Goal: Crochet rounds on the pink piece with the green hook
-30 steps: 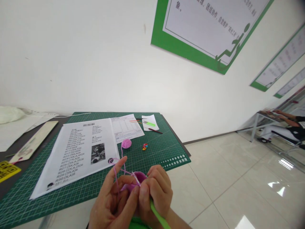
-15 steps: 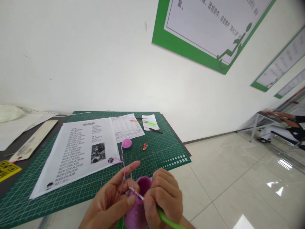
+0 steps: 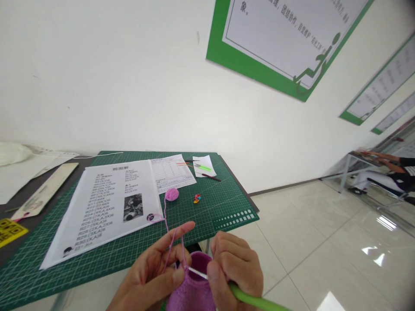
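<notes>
At a table (image 3: 84, 161), clasps a pink crochet piece (image 3: 191, 296) in the left hand (image 3: 149, 274), with thumb pressed just below the rim and index finger stretched out to carry the yarn (image 3: 165, 211). Grips a hook (image 3: 249, 298) in a closed right hand (image 3: 238, 268), with thumb laid against the pale shaft and green handle pointed to the lower right. Sets the hook's tip at the left side of the rim, too small to tell if in or merely against the stitches, with the shaft across the round open mouth. Holds the piece low in view, before the near edge of a green mat (image 3: 223, 194), with bottom cut off by the frame.

Has yarn strung from the finger to a small pink ball (image 3: 171, 194) on the mat, with a loop of it over the right edge of a printed sheet (image 3: 103, 207). Just right of the ball, has red, yellow and blue markers (image 3: 196, 198) in a cluster. Farther back, has a form (image 3: 173, 172) beside the sheet and a white slip (image 3: 207, 160) under green snips (image 3: 204, 167). To the left, has a tan strip (image 3: 48, 190) and a yellow card (image 3: 11, 231). Faces a white wall (image 3: 113, 77) hung with green-bordered posters (image 3: 275, 43). At far right, shares the room with a seated co-worker (image 3: 402, 175).
</notes>
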Demonstrator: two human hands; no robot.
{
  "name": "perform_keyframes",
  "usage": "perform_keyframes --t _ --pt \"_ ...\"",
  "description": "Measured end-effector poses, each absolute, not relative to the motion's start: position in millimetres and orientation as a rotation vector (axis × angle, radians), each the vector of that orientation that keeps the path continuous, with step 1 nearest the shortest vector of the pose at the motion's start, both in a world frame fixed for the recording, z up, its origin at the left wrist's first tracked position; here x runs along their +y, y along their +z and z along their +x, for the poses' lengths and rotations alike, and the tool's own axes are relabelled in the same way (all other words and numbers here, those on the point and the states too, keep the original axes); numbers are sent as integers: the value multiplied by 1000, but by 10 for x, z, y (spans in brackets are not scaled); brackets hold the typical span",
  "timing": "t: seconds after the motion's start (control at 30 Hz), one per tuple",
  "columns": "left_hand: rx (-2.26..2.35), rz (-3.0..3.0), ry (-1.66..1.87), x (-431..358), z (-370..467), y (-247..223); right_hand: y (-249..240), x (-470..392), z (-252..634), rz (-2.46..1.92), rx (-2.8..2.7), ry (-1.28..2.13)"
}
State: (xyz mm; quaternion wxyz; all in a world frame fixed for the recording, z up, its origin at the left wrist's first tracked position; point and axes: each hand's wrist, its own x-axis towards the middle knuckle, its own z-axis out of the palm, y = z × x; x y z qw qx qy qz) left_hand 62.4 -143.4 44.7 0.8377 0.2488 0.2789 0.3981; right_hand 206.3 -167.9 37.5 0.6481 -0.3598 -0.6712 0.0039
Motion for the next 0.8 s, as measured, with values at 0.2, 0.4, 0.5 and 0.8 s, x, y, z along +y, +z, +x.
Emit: perform_keyframes --t 0.2,0.4,0.5,0.8 --pt "590 587 822 -1425 599 451 414 -1700 2123 -803 -1548 137" --pt "597 657 794 -1415 597 454 397 -1727 2175 -824 -1485 421" --pt "595 669 805 -1419 625 423 415 -1725 2134 -855 -1381 529" --pt "609 588 832 -1518 685 357 430 -1696 2000 -940 -1549 -120"
